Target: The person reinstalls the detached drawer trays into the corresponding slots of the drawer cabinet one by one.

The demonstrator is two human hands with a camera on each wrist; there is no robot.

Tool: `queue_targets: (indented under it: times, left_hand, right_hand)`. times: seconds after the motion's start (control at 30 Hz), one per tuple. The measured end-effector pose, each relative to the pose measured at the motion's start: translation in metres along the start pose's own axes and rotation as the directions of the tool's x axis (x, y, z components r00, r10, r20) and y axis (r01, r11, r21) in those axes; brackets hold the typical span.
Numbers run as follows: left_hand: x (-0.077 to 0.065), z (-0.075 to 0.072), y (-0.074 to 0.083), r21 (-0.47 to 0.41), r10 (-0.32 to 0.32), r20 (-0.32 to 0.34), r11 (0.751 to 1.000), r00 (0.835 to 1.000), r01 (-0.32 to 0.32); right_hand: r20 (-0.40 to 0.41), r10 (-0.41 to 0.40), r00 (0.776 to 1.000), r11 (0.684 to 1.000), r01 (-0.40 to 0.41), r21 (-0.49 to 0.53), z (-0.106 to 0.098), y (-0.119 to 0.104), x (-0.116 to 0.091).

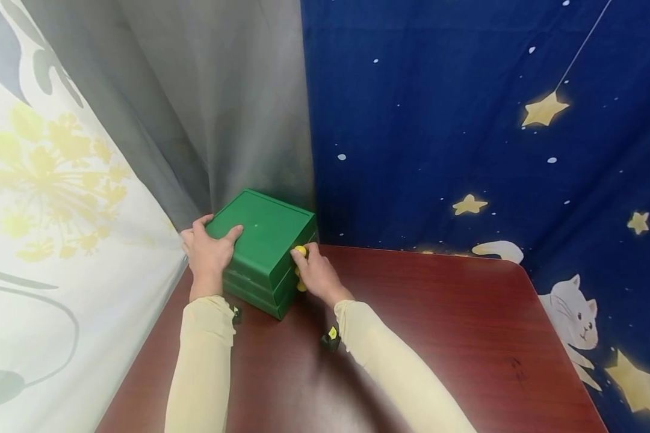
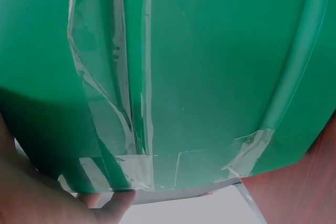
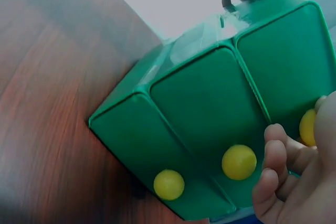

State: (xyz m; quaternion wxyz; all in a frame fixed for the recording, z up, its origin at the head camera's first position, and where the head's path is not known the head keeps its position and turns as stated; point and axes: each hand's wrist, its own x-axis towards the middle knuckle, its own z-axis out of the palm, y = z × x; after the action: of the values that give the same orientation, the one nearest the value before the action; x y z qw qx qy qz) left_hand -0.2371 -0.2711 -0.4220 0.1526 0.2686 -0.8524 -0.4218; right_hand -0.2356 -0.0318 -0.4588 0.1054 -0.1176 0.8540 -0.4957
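A green drawer box (image 1: 260, 228) with a stack of three drawers stands at the back corner of the table. My left hand (image 1: 208, 252) holds it at the left, thumb on the top and fingers over the far side edge. At the front face, my right hand (image 1: 319, 272) pinches the top yellow knob (image 3: 307, 128) between thumb and index finger, its other fingers curled beside it. The middle knob (image 3: 239, 162) and bottom knob (image 3: 168, 184) show uncovered. All three drawer fronts sit flush in the right wrist view. Clear tape (image 2: 139, 166) runs along the box's side.
The box stands on a reddish-brown wooden table (image 1: 422, 325). Behind it hang a grey curtain (image 1: 238, 108) and a dark blue star-patterned cloth (image 1: 411, 120). A white patterned cloth (image 1: 86, 288) borders the table on the left.
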Motion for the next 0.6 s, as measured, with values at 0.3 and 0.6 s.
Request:
queue_targets:
  times: [0.3, 0.6]
  left_hand:
    - [-0.001, 0.0, 0.005, 0.01, 0.014, 0.015, 1.0, 1.0, -0.015]
    - [0.0, -0.003, 0.002, 0.152, 0.121, -0.03, 0.982, 0.992, -0.115]
  right_hand:
    - [-0.049, 0.021, 0.999, 0.997, -0.025, -0.067, -0.007, 0.005, -0.002]
    - [-0.09, -0.018, 0.996, 0.978, -0.002, -0.21, -0.042, 0.033, -0.011]
